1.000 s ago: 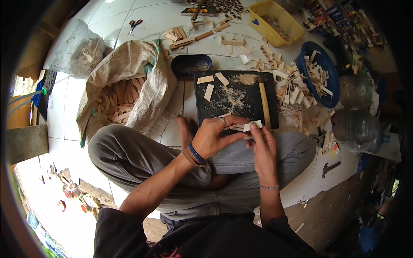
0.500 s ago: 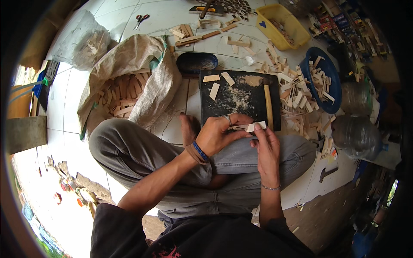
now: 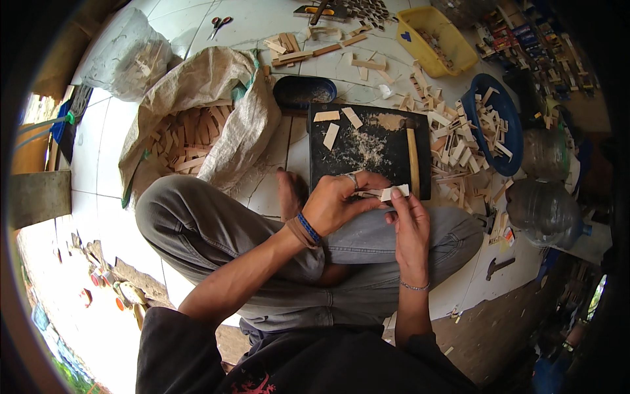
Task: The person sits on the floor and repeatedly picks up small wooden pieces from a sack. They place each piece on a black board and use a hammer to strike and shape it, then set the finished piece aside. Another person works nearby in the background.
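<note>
Both hands meet over my crossed legs, at the near edge of a black board (image 3: 321, 161). My right hand (image 3: 412, 230) pinches a small pale wooden block (image 3: 396, 192), its thumb lying on top. From the left, my left hand (image 3: 336, 205) has thumb and fingers closed on slim wooden pieces (image 3: 369, 194) that run up to the block; the fingers partly hide them, and whether they join the block I cannot tell. On the board lie three flat wooden pieces (image 3: 330, 136), sawdust (image 3: 363, 154) and a wooden-handled hammer (image 3: 413, 157).
Left of the board stands an open woven sack (image 3: 259, 131) holding wooden pieces. Beyond are a dark blue oval tray (image 3: 282, 92) and scissors (image 3: 220, 26). To the right, loose wooden pieces (image 3: 453, 141) heap beside a blue basin (image 3: 467, 105); a second hammer (image 3: 500, 267) lies nearer.
The view has shifted slightly. My hands keep nearly the same pose, and the wooden block has turned a little under my right thumb.
</note>
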A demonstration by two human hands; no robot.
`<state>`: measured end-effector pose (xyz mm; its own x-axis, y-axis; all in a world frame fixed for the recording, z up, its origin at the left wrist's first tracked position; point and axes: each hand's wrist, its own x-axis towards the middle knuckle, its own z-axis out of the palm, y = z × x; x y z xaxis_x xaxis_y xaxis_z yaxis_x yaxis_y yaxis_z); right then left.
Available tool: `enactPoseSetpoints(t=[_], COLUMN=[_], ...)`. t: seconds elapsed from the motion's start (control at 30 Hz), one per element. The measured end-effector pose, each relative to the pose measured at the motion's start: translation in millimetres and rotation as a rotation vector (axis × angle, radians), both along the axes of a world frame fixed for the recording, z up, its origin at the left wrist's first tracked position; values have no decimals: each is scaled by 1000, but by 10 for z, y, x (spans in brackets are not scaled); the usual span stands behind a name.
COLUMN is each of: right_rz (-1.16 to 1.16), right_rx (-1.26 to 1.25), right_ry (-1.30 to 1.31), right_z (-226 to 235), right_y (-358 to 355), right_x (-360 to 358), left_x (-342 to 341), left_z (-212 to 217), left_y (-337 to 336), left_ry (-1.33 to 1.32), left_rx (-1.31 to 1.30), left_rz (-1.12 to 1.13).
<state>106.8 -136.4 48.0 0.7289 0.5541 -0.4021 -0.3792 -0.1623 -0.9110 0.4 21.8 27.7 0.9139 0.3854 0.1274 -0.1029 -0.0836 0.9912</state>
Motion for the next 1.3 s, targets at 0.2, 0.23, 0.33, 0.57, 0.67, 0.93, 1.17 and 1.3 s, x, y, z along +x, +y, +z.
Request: enactPoseSetpoints(t=[0.2, 0.23, 0.33, 0.57, 0.67, 0.93, 1.17, 1.3], right_rz=[2, -11, -15, 12, 3, -23, -10, -20], right_rx=[-9, -6, -7, 4, 11, 19, -6, -16], right_ry=[-14, -2, 3, -11, -2, 4, -28, -46], right_z=[1, 1, 1, -7, -12, -23, -22, -22], right_y=[6, 7, 6, 0, -3, -4, 3, 8], right_x=[-6, -7, -4, -3, -8, -7, -15, -26], left_x=[-2, -3, -2, 4, 7, 3, 17, 25], left_z=[12, 14, 15, -1, -1, 20, -10, 34], left_y=[-2, -1, -1, -6, -9, -8, -5, 164], left_ry=[12, 14, 4, 4, 1, 15, 7, -37], left_rx=[15, 16, -14, -11, -21, 17, 21, -108], left_rz=[6, 6, 3, 5, 7, 24, 10, -121])
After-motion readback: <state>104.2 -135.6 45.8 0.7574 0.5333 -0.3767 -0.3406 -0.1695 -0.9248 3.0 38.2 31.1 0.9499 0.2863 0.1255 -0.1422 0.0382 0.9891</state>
